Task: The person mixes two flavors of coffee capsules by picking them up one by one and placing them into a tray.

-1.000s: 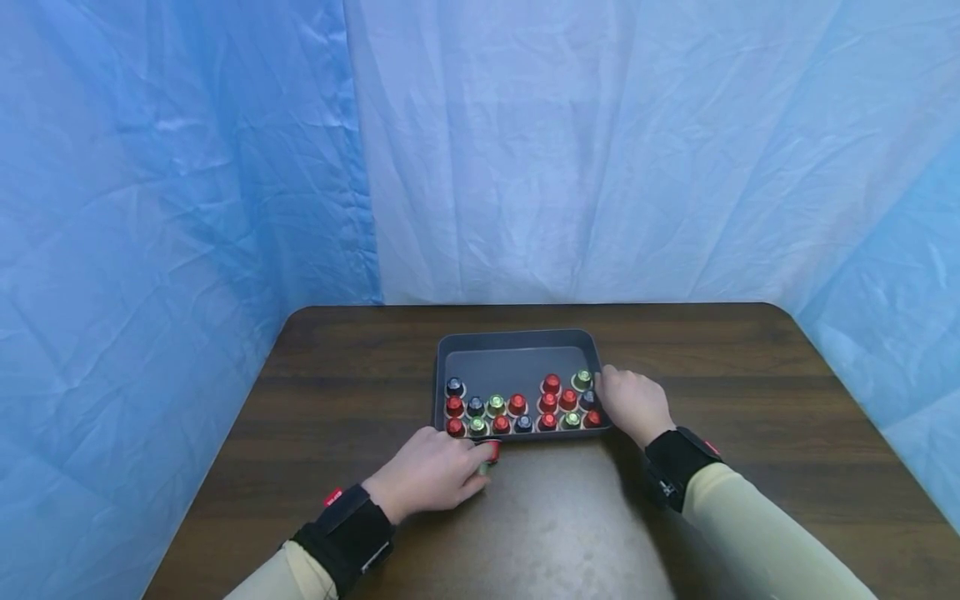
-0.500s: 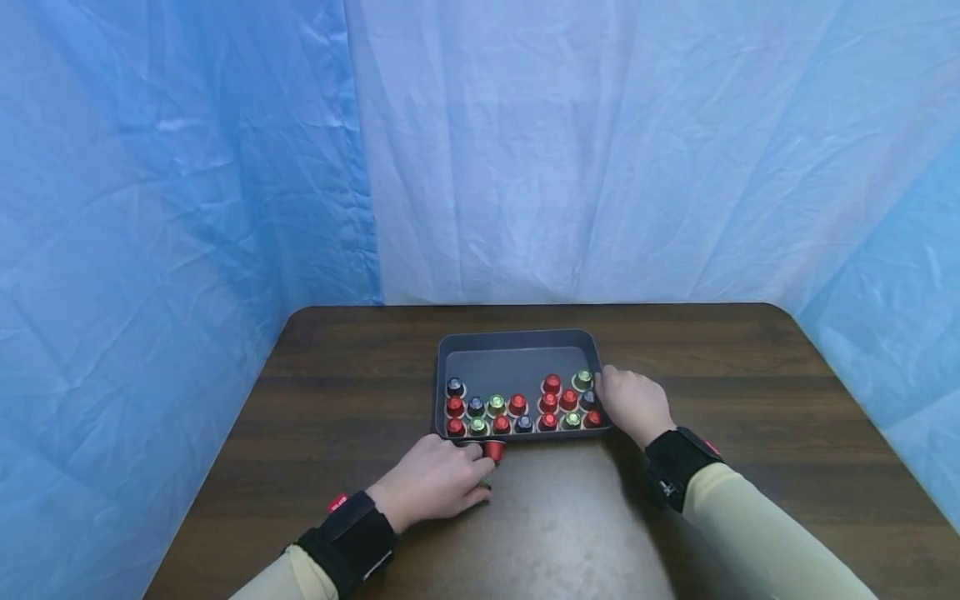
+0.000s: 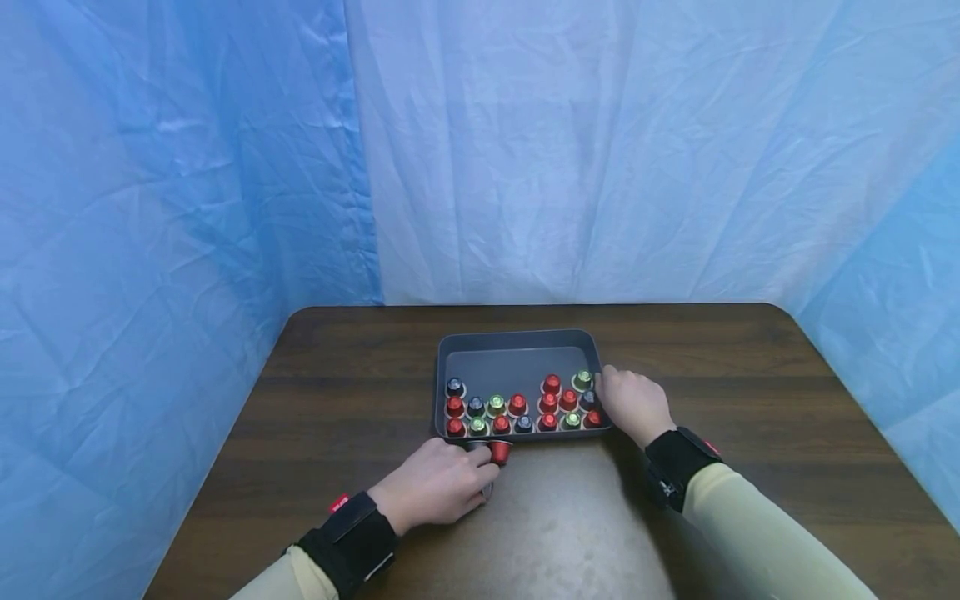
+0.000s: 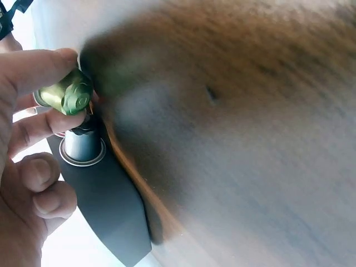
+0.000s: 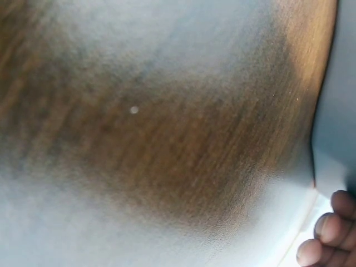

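In the left wrist view, my left hand pinches a green coffee capsule between thumb and finger, just in front of the tray. A dark capsule is right by the tray's front wall, close under the fingers. Beside it, a red capsule shows at the tray's front edge, near my left fingertips. The dark grey rectangular tray carries red, green and dark blue capsules in rows along its near part. My right hand grips the tray's right side, its fingers curled at the tray in the right wrist view.
The tray lies on a dark brown wooden table with rounded far corners. Blue sheets hang behind the table and at both sides. Each wrist wears a black strap.
My left hand has moved slightly toward me and to the right. The red capsule at the tray's front has shifted a little right. The right hand and tray have stayed still.
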`<action>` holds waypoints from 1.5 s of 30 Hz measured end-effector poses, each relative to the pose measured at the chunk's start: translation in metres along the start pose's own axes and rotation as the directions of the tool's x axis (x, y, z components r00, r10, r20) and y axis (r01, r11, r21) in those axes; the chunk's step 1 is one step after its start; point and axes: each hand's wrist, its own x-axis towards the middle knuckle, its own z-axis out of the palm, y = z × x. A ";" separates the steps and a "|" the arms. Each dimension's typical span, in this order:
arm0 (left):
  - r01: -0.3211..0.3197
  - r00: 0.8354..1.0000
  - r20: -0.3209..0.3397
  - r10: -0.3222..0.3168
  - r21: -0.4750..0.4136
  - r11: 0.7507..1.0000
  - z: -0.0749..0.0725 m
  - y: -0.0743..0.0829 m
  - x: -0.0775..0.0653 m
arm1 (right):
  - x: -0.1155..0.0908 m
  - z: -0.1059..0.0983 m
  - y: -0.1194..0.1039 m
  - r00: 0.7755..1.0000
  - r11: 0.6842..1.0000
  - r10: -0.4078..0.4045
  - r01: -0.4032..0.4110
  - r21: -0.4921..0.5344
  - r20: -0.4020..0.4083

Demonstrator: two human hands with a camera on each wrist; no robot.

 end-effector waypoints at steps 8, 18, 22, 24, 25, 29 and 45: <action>-0.019 1.000 -0.020 0.018 -0.048 0.999 0.001 0.000 -0.001 | 0.000 0.000 0.000 1.000 1.000 -0.004 0.004 0.003 -0.005; -0.037 0.998 -0.054 0.034 -0.052 0.998 -0.001 0.001 -0.002 | 0.000 -0.002 -0.001 0.999 1.000 0.018 -0.018 0.003 0.030; -0.037 0.998 -0.060 0.034 -0.061 0.997 -0.001 0.000 -0.002 | 0.000 -0.003 -0.002 0.999 1.000 0.018 -0.018 0.007 0.030; -0.037 0.998 -0.062 0.033 -0.064 0.997 -0.001 0.000 -0.002 | 0.000 -0.003 -0.002 0.999 1.000 0.018 -0.018 0.010 0.030; -0.037 0.998 -0.062 0.032 -0.068 0.997 -0.001 0.000 -0.002 | 0.000 -0.003 -0.002 0.999 1.000 0.018 -0.018 0.012 0.030; -0.034 0.998 -0.063 0.029 -0.071 0.997 -0.001 0.000 -0.003 | 0.000 -0.003 -0.002 1.000 1.000 0.016 -0.017 0.015 0.026; -0.051 0.996 -0.068 0.049 -0.031 0.998 0.000 0.001 -0.001 | 0.000 -0.003 -0.002 0.999 1.000 0.026 -0.026 0.009 0.036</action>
